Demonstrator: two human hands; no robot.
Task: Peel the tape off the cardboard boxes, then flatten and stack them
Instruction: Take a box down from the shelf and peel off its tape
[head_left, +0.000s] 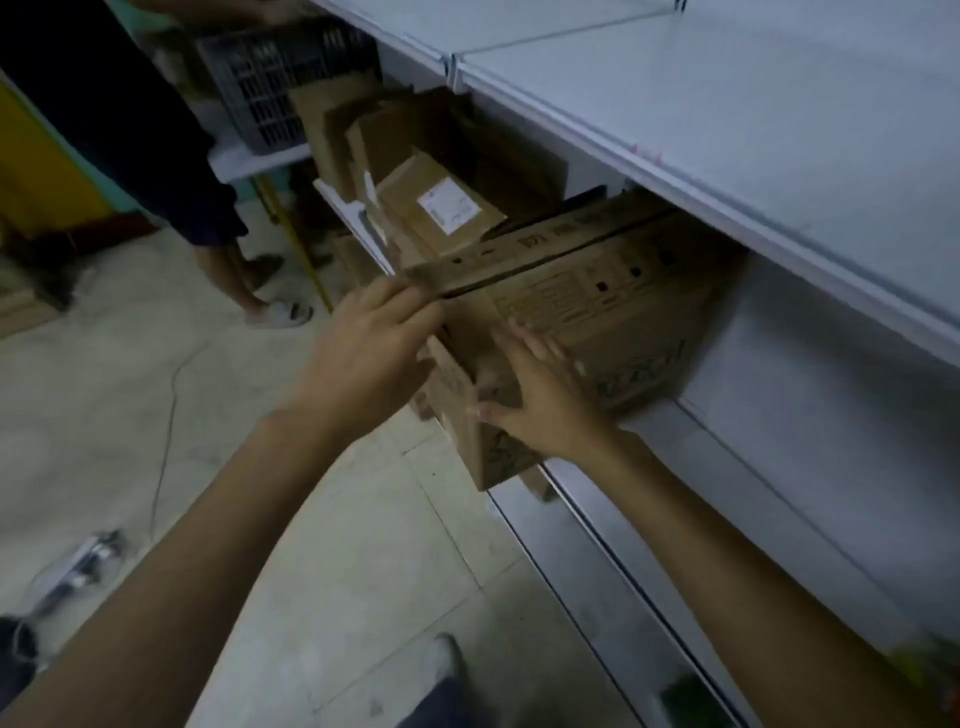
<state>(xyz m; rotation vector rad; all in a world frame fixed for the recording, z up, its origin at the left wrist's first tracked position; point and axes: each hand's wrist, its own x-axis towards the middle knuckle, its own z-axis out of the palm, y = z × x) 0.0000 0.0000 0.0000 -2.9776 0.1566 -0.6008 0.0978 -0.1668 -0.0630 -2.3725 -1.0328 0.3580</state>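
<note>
A large printed cardboard box (613, 312) lies on its side on a white lower shelf (675, 499), its near end sticking out over the shelf edge. My left hand (374, 343) grips the top flap of that box at its near corner. My right hand (530, 395) lies flat with spread fingers on the box's front face, thumb at the near edge. Further back on the same shelf stand more cardboard boxes (441, 202), one bearing a white label, some with open flaps.
A white upper shelf (727, 114) overhangs the box closely. A dark plastic crate (270, 83) sits at the back. Another person in dark shorts and sandals stands at the left (156, 130). A tiled floor (311, 519) runs beside the shelving, with a small object (78, 566) on it.
</note>
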